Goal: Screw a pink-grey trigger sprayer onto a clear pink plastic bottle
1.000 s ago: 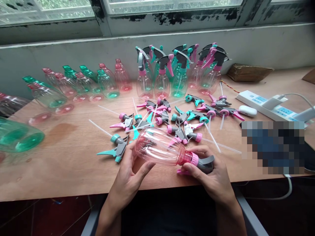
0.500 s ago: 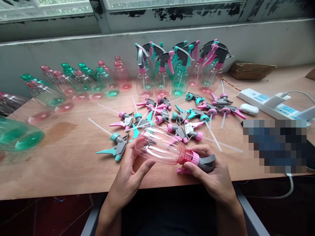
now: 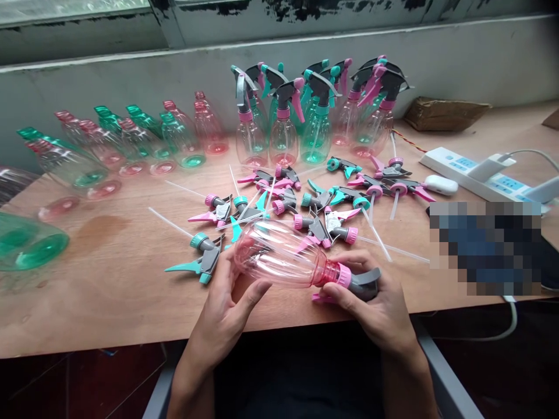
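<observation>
Head cam: vs 1 s ago, view's dipped a bit; your grip's approx. same, so work's prob. at same pt. L hand fingers loosely cupped round pink bottle, sideways over counter; R hand fingers closed on spray top at neck. Collar tightness unclear; far fingertips hidden; green bottle cut off, L edge.
</observation>
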Demonstrator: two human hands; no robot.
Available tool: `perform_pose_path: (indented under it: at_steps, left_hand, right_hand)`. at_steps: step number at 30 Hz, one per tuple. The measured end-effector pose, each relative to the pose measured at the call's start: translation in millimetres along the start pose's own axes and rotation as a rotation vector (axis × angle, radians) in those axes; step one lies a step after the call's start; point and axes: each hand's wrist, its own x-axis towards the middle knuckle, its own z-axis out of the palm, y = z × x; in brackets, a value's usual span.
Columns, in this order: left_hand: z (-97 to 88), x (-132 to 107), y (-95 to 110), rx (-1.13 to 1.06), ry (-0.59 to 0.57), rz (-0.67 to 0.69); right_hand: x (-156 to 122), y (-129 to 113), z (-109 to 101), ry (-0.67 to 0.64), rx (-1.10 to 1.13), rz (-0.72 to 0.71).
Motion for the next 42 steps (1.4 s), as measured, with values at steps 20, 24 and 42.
perform_pose_path:
  at_steps: [20,24,42]
  left_hand:
    - [-1.4,2.6,-1.0,0.051,0.024,0.034]
    - [-1.9,2.3,-0.8,0.061,0.03,0.037]
    - [-2.5,4.7,-5.4,0.032,0.052,0.064]
  right_hand:
    - [2.8,-3.9,-1.0,-0.029,-0.038,-0.088]
    - [3.1,-2.6,-1.5,-0.044,-0.01,-0.094]
    - [3.4,-1.9,-1.2,-0.04,0.005,-0.085]
